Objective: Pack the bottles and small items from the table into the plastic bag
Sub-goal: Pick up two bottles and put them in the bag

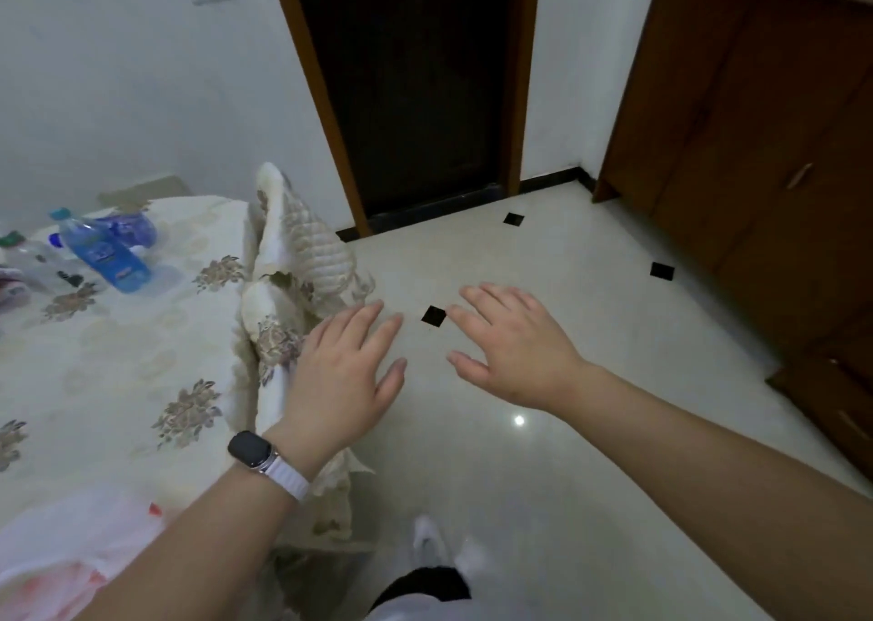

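Note:
A blue bottle (105,253) with a light blue cap lies tilted on the table (118,360), which wears a cream floral cloth, at the far left. Beside it are a clear bottle (28,254) with a green cap and a crumpled purple-blue wrapper (128,229). A white plastic bag (61,540) with red print lies on the table's near corner, under my left forearm. My left hand (347,375), a watch on its wrist, hovers flat and open past the table's right edge. My right hand (512,346) is spread open over the floor, holding nothing.
A cloth-covered chair back (302,242) stands at the table's right edge. Beyond it is a dark doorway (415,91). A brown wooden cabinet (756,148) lines the right wall. The shiny tiled floor (543,479) lies below my hands, and my white-shod foot (430,540) is at the bottom.

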The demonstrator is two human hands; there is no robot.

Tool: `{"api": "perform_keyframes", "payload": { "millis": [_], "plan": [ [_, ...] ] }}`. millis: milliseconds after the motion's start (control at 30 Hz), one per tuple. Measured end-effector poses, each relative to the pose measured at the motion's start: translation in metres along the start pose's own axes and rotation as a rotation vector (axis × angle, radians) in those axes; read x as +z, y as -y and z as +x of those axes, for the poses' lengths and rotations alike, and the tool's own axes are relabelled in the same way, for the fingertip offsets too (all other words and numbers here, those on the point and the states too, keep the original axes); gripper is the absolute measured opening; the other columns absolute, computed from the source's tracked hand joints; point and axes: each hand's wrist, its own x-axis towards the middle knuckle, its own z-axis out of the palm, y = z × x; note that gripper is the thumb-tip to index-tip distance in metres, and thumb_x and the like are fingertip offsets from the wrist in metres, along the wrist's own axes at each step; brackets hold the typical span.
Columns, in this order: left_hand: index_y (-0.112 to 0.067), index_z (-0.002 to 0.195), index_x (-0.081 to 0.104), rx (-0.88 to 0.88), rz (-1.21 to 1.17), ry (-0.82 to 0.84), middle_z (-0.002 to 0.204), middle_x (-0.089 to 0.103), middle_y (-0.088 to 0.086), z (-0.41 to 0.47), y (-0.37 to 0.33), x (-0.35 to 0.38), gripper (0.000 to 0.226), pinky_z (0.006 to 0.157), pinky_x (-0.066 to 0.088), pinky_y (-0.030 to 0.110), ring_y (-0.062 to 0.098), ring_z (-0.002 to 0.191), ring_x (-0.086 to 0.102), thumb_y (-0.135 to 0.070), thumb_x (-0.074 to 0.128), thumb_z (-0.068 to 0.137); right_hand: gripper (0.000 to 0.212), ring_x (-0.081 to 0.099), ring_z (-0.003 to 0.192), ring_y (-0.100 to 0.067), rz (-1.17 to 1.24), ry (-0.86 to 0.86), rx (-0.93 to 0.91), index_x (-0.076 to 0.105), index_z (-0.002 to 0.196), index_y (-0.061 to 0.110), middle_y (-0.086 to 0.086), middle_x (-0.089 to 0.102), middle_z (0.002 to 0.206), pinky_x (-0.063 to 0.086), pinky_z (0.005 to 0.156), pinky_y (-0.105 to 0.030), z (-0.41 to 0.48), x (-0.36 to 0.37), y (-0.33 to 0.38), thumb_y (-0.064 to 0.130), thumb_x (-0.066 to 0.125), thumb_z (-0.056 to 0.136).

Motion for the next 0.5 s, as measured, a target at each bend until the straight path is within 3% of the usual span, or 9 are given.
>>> {"api": "perform_keyframes", "payload": {
  "millis": [200,500],
  "plan": [
    [-0.017,0.13,0.059,0.029,-0.057,-0.007,0.137,0.056,0.01,0.077,0.023,0.059,0.048,0.1,0.038,0.044,0.031,0.124,0.052,-0.041,0.055,0.089,0.058,0.045,0.128,-0.029,-0.058,0.082,0.05,0.055,0.131,0.016,-0.008,0.052,0.137,0.036,0.105,-0.044,0.054,0.02,-0.051,0.054,0.04,0.09],
    [-0.017,0.132,0.057,-0.024,-0.168,-0.02,0.139,0.055,0.01,0.209,0.115,0.118,0.048,0.103,0.04,0.046,0.03,0.127,0.051,-0.043,0.049,0.092,0.057,0.042,0.132,-0.025,-0.17,0.184,0.074,0.049,0.137,0.02,-0.005,0.05,0.141,0.033,0.109,-0.041,0.21,0.034,-0.104,0.055,0.039,0.094]
  ]
}}
